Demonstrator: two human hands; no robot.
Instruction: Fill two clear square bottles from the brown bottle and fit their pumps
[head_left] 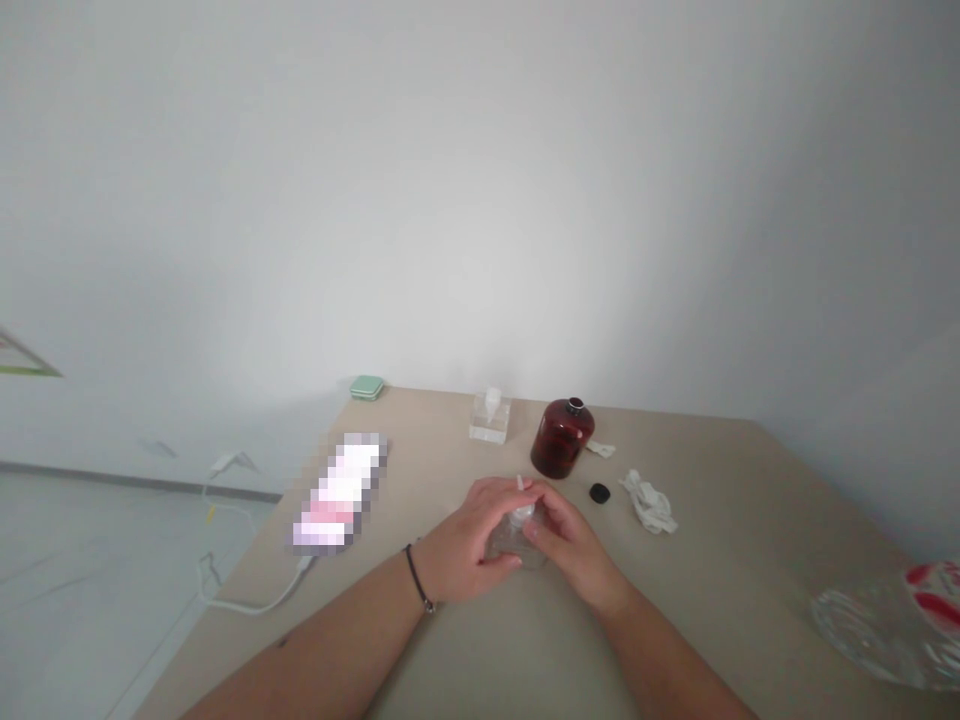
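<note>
Both my hands meet over a small clear glass bottle [516, 545] near the middle of the beige table [720, 520]. My left hand [472, 538] wraps around the bottle's body and hides much of it. My right hand [570, 550] grips at the bottle's white neck fitting [522, 516], with its fingers against the top. A thin white tube [519, 483] sticks up above the fitting. Just beyond my hands stand a dark red glass bottle [562, 438] and a small black cap [599, 493].
A clear block with a white top [490, 416] stands at the far edge, near a green compact case [367, 388]. Crumpled white material [649, 503] lies to the right. A pixelated package [339, 492] lies left, a white cable [255, 600] hangs off the table, and clear plastic [885, 625] sits at lower right.
</note>
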